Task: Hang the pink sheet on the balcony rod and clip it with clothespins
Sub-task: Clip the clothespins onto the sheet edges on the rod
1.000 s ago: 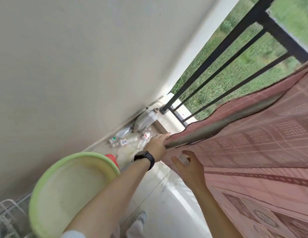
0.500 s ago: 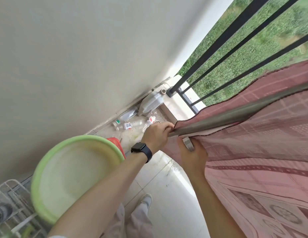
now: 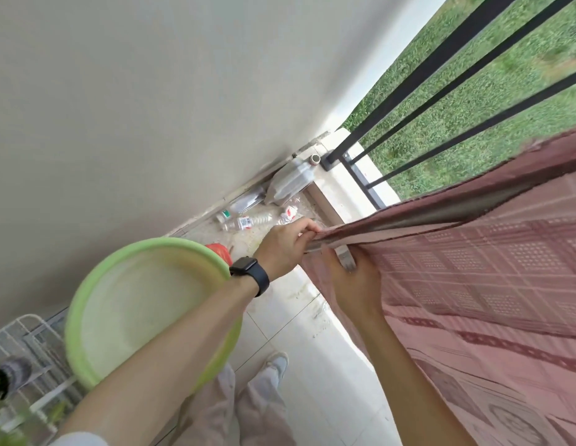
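The pink patterned sheet hangs over the grey rod, which runs from the centre up to the right. My left hand, a black watch on its wrist, grips the sheet's corner at the rod's near end. Just below the rod my right hand pinches a pale clothespin, whose tip reaches up to the sheet's edge at the rod. Whether the pin is clamped on the cloth I cannot tell.
A green basin sits at lower left beside a white wire rack. Plastic bottles and a jug lie in the floor corner by the wall. Black railing bars stand beyond the rod, grass outside.
My right hand rose with the clothespin from below the sheet's edge up to the rod. My left hand kept its grip on the sheet's corner. The view tilted.
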{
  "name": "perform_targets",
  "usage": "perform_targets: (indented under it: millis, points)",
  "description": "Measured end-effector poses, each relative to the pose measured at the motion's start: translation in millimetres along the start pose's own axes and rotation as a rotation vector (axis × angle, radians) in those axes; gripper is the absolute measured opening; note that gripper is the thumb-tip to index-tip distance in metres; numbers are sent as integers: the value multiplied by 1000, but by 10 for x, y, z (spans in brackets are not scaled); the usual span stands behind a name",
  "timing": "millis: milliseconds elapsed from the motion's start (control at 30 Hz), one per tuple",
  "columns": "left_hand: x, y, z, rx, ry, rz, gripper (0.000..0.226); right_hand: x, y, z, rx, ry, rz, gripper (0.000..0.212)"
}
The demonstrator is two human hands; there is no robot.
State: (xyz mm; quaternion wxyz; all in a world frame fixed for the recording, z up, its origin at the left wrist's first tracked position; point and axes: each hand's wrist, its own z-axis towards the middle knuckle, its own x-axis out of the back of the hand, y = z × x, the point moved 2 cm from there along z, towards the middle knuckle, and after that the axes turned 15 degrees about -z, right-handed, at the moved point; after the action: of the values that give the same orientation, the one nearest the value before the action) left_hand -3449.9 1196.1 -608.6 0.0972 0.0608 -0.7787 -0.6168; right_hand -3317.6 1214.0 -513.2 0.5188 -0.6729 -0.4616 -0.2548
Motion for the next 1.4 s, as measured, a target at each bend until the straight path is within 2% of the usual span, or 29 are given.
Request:
perform_targets:
  millis: [100,167,233,367,600,667,767,833,867,967,1067,1133,1233,1300,1400]
  points:
    - [43,51,140,9,19,-31,16,51,29,-231,-4,-227,92,32]
    - [39,111,219,7,17,-11,16,7,63,-371,8,-308,32,34]
    - [9,138,210,22,2,4,16,-42,116,-414,-9,-247,52,29]
    - [-34,116,-86,30,-35,-36,21,-92,119,-281,-98,-1,110,17]
    - [-50,-133,-162,84,54,-56,21,-136,-9,-52,-106,93,119,19]
    - [-83,-49,-76,96,34,-96,48,-150,56,-66,-103,103,109,16]
    - [-142,124,67,84,-131,-74,95,-143,146,-80,-113,85,151,10]
    - [-160,148,167,96,-257,3,107,-113,178,-56,-115,60,180,4]
    - [-166,152,211,102,-292,19,109,-103,187,-44,-116,50,185,9]
    - [-154,154,310,95,-270,34,97,-93,212,-10,-109,56,162,18]
    - [-128,91,379,-24,-248,184,39,-96,211,-5,-100,72,134,7]
    - [-118,17,362,-93,-221,267,19,-101,202,-23,-87,66,118,7]
    - [-113,-51,267,-156,-140,315,21,-76,159,-67,-50,60,113,9]
    - [-107,-115,222,-183,-130,366,24,-63,106,-83,-17,58,79,18]
    - [-49,-134,281,-230,-84,405,20,-57,62,-69,69,25,13,21]
